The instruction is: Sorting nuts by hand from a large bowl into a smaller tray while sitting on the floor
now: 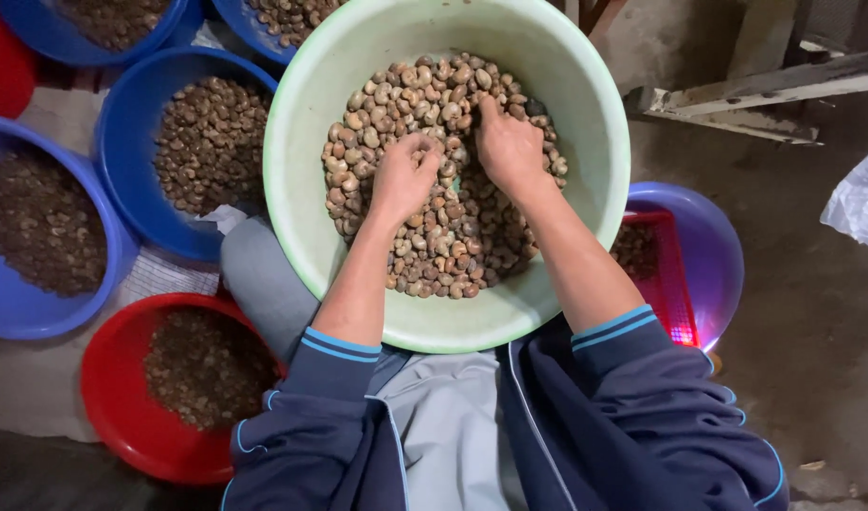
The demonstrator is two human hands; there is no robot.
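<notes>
Both hands are working inside the pale green basin [585,123], which is sitting on the person's lap and is filling the middle of the view. The left hand [405,175] is curling into a loose fist over the heap of brown nuts [434,237]; its fingertips are tucking under, so I cannot tell whether it is pinching any nuts. The right hand [508,144] is lying flatter, fingers pressing down into the heap near the basin's centre, the tips sinking out of sight among the nuts; whether it has hold of anything is hidden too.

Left of the green basin, a blue basin [131,142] is holding darker nuts, and a second blue basin [8,303] beyond it is running off the frame edge. Below and left of the green basin, a red basin [112,397] is showing a dark fill that is hard to make out. Above the green basin's left rim, two more blue tubs are being cut off by the top edge. Right of the green basin, a purple basin [713,237] is peeking out with a red crate [666,274] inside, mostly covered by the green rim and the right forearm.
</notes>
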